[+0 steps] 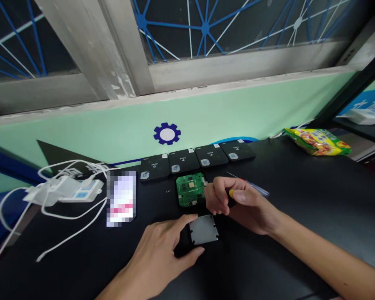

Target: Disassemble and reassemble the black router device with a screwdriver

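Note:
In the head view my left hand [162,246] grips the edges of a small black case cover, thumb at the near side and fingers at the far side. A grey metal plate [203,230] with dark notches along its edges lies in that cover. My right hand [237,200] is closed around a screwdriver [231,193] with a black and yellow handle, above the plate's far right corner. Fingers hide most of the screwdriver, and its tip cannot be made out. Just beyond, a green circuit board [190,189] sits in a black case, its right edge partly covered by my right hand.
Several black cases [183,160] stand in a row along the wall. A blurred phone [121,198] and a white power strip [78,189] with cables lie left. Tiny screws [168,191] lie beside the board. Another screwdriver [258,188] and a snack bag [318,141] are right.

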`<state>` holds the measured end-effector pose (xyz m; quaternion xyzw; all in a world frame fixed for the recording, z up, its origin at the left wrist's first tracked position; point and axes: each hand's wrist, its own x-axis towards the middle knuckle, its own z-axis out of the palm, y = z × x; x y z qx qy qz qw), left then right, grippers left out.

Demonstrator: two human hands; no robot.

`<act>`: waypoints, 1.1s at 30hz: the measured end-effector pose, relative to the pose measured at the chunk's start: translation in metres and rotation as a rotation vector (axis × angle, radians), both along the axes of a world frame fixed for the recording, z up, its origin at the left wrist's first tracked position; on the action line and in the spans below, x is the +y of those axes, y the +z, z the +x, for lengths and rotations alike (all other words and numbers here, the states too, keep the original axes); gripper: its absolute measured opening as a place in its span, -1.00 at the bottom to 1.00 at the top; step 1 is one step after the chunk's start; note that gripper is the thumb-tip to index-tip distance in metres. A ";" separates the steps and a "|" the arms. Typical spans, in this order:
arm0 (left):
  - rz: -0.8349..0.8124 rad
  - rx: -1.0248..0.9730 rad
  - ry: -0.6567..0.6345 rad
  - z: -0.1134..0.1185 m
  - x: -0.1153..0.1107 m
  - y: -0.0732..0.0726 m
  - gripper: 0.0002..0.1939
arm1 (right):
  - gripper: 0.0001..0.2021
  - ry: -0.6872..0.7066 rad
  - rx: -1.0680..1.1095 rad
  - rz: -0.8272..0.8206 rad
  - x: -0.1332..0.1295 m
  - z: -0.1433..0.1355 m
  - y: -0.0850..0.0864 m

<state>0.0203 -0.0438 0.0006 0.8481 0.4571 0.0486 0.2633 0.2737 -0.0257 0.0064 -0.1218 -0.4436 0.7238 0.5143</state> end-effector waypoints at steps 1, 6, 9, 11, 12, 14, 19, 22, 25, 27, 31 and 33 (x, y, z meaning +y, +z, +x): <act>0.004 -0.004 -0.002 0.000 0.000 0.000 -0.44 | -0.76 -0.004 0.003 0.002 0.000 0.000 0.000; 0.014 -0.022 -0.008 -0.002 0.000 -0.002 -0.43 | -0.72 0.012 0.004 -0.032 0.001 0.002 -0.003; 0.033 -0.067 -0.025 -0.003 0.000 -0.004 -0.41 | -0.69 0.029 0.001 -0.036 0.001 0.003 -0.003; 0.044 -0.114 -0.038 -0.005 0.001 -0.005 -0.42 | -0.69 0.038 -0.009 -0.037 0.000 0.003 -0.004; 0.051 -0.141 -0.039 -0.006 0.001 -0.004 -0.44 | -0.69 0.041 -0.016 -0.040 0.000 0.003 -0.004; 0.057 -0.204 -0.013 -0.009 0.001 -0.002 -0.50 | -0.69 0.043 -0.026 -0.044 0.000 0.003 -0.005; -0.132 -0.431 0.153 -0.017 0.004 0.010 -0.66 | -0.69 0.043 -0.034 -0.045 0.000 0.003 -0.006; -0.238 -0.539 0.175 -0.018 0.009 0.014 -0.64 | -0.70 0.046 -0.031 -0.046 0.000 0.003 -0.007; -0.308 -0.583 0.169 -0.017 0.014 0.014 -0.63 | -0.70 0.042 -0.031 -0.046 0.001 0.004 -0.008; -0.361 -0.605 0.182 -0.016 0.016 0.012 -0.60 | -0.70 0.039 -0.033 -0.045 0.001 0.004 -0.008; -0.488 -0.710 0.212 -0.015 0.017 0.008 -0.64 | -0.71 0.037 -0.040 -0.035 0.000 0.004 -0.008; -0.573 -0.797 0.255 -0.013 0.016 0.007 -0.69 | -0.72 0.042 -0.038 -0.024 0.000 0.003 -0.007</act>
